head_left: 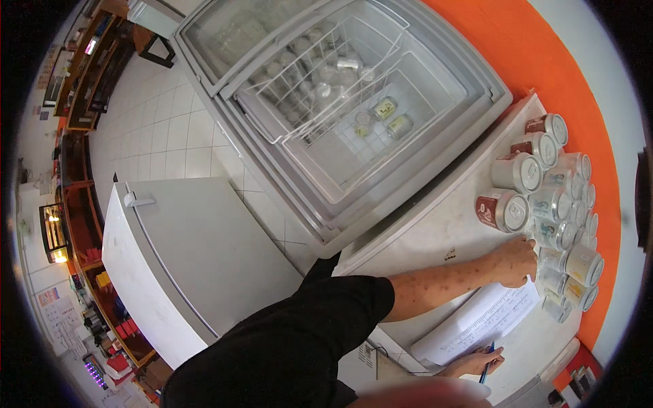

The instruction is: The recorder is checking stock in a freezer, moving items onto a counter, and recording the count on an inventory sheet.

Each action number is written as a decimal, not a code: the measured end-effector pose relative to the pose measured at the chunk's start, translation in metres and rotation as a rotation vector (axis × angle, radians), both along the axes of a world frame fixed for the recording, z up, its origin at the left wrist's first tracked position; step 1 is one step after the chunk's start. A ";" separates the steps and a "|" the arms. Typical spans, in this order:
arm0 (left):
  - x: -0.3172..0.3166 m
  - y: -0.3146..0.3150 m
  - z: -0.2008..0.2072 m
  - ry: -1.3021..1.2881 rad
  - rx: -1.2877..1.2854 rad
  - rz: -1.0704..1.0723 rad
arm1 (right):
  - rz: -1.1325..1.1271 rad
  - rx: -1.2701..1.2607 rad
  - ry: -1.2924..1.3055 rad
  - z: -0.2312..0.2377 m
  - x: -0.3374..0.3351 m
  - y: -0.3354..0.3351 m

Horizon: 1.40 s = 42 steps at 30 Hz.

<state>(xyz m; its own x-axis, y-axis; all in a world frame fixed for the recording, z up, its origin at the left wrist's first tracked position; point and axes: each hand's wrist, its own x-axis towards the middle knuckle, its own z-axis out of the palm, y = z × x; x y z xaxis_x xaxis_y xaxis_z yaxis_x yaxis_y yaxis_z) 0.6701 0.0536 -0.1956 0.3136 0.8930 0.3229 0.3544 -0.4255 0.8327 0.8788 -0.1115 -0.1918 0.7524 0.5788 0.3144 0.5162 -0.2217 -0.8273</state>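
Observation:
My left hand [511, 262] reaches across the white lid with its fingers curled in beside the jars. Its inner side is hidden, and a corner of the paper sheet [469, 323] shows at its lower edge. Written lines and a printed grid cover the sheet, which bends up on its left side. Low in the view, my right hand [476, 360] is closed on a blue pen [486, 364] at the paper's near edge. Clear jars with metal lids [556, 232] stand grouped by my left hand; several brown-labelled cans [503, 211] stand farther off.
An open chest freezer [415, 163] holds wire baskets [320, 81] with many jars; several yellow-labelled jars [384, 107] lie on its floor. A white cabinet [211, 238] stands at left on the tiled floor [170, 146]. An orange-striped wall [598, 204] borders the right.

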 end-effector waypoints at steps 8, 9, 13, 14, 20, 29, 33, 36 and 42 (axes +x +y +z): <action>0.002 0.003 -0.016 -0.060 0.008 -0.018 | -0.078 0.170 0.284 -0.024 0.016 -0.010; -0.004 0.003 -0.017 -0.048 -0.013 -0.027 | -0.153 0.204 0.364 -0.016 -0.008 -0.001; -0.002 0.010 -0.004 0.021 0.037 -0.121 | -0.087 0.260 0.419 0.002 -0.010 -0.007; 0.000 0.013 -0.004 0.045 0.019 -0.153 | -0.108 0.270 0.478 0.001 -0.005 -0.008; -0.009 0.018 -0.003 0.018 0.031 -0.114 | 0.073 0.173 0.495 0.015 -0.015 0.007; -0.014 0.018 0.001 0.153 0.033 -0.242 | 0.629 -0.015 0.368 0.031 -0.063 -0.021; -0.012 0.009 0.024 0.072 -0.033 -0.231 | 0.706 -0.060 0.197 0.023 -0.070 -0.017; -0.011 0.006 0.029 0.104 -0.182 -0.171 | 0.630 -0.049 0.060 0.020 -0.073 -0.017; 0.002 0.000 0.022 0.008 -0.073 -0.124 | 0.619 -0.023 -0.022 0.021 -0.071 -0.019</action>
